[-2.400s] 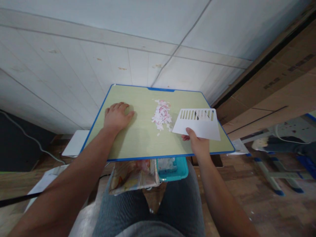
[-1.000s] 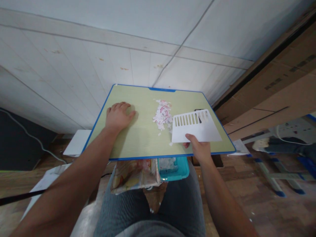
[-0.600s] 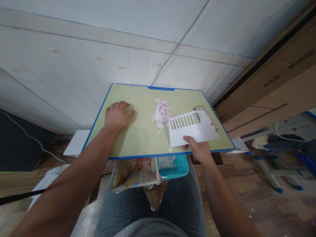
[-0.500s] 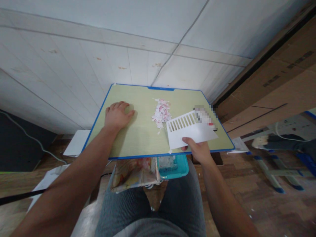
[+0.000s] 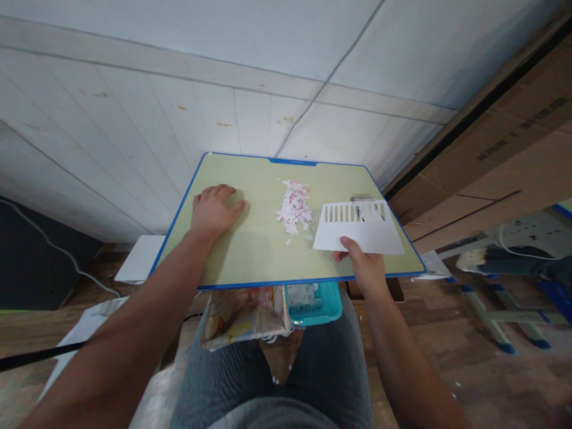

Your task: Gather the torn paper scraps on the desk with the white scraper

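My left hand point(image 5: 217, 208) rests on the left part of a pale green tabletop point(image 5: 250, 250) with blue edging, its fingers stretched out and nothing in it. Between thumb and fingers, my right hand point(image 5: 364, 262) pinches a white sheet with a row of slots point(image 5: 357, 232), held over the right side of the table. To the left of that sheet lies a heap of small white and pink paper scraps point(image 5: 294, 207), with a few loose bits around it. A blurred-out item point(image 5: 361, 198) is partly hidden behind the sheet's far edge.
Below the table's front edge, a turquoise plastic bin point(image 5: 330, 307) with white bits inside and a patterned fabric bag point(image 5: 245, 319) sit at my lap. A white panelled wall point(image 5: 179, 119) stands behind the table. Large cardboard boxes point(image 5: 504, 137) rise at the right.
My right hand has turned the slotted sheet more level and shifted it slightly right, away from the scraps. My left hand stays in place.
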`<state>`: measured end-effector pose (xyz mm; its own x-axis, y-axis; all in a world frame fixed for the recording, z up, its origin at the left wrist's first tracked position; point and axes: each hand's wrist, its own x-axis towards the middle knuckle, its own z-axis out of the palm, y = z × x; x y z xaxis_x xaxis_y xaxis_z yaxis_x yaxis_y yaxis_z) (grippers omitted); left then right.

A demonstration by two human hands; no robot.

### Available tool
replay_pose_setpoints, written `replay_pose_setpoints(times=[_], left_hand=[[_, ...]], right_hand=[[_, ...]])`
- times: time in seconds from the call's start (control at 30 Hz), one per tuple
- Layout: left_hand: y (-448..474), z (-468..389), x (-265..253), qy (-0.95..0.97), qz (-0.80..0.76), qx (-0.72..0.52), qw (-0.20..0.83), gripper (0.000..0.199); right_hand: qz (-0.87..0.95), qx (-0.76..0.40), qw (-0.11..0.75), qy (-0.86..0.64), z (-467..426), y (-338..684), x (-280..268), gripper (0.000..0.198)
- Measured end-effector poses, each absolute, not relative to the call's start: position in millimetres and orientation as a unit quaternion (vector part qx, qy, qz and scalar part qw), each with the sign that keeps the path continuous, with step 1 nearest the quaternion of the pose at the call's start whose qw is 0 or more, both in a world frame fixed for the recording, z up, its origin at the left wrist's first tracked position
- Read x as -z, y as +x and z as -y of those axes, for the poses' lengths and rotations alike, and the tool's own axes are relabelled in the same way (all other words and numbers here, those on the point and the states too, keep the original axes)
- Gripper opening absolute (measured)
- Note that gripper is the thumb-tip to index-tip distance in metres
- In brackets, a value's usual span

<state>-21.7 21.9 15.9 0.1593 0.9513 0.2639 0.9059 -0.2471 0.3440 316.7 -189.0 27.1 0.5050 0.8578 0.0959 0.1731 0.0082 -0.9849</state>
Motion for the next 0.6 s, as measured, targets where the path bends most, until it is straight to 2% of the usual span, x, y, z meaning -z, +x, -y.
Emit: replay_pose_setpoints(times=[0.2,0.43,0.6], left_hand=[[-21,-23,-15,0.760,-0.611,-0.217,0.048,0.056],[-21,-22,-18,0.764,-0.610,-0.202,0.060,0.062],[-20,-19,-20,0.759,-0.613,-0.211,0.058,0.057]], right_hand=[[0.418,-0.260,0.584,-0.645,169,313,-17,0.046],[0.429,-0.285,0.576,-0.635,176,310,-17,0.038],[0.442,-0.275,0.551,-0.652,179,310,-19,0.045]])
